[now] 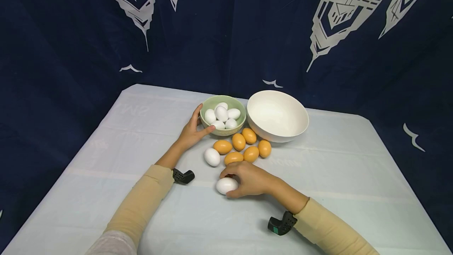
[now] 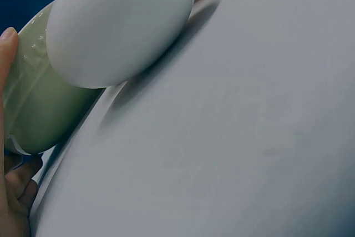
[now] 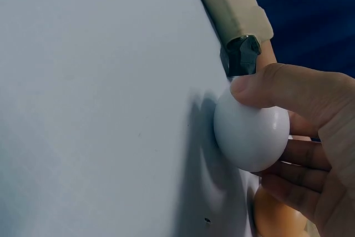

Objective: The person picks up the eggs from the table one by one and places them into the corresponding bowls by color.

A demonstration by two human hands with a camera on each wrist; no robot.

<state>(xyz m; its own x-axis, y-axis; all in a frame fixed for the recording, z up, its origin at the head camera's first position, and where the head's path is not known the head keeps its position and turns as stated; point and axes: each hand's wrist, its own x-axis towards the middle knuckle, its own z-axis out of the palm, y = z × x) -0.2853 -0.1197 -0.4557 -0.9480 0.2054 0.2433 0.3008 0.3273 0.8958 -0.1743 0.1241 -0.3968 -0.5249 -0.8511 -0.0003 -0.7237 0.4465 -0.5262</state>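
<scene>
My left hand [image 1: 189, 133] holds the side of a light green bowl [image 1: 228, 132], thumb at the near side and fingers round the left side. Several white eggs [image 1: 221, 113] lie in that bowl. Below the orange eggs, my right hand [image 1: 253, 180] grips a white egg [image 1: 226, 185] between thumb and fingers. In the right wrist view the thumb presses on top of this egg [image 3: 252, 131], while fingers curl at its far side. Another white egg [image 1: 212, 157] lies on the cloth near the left wrist; it looms large before the bowl in the left wrist view.
Several orange eggs [image 1: 238, 142] lie in a loose group in front of the bowls. A larger white bowl [image 1: 277, 115] stands right of the green one, with nothing visible inside. White cloth covers the table [image 1: 354, 168]; a dark blue patterned curtain [image 1: 219, 42] hangs behind.
</scene>
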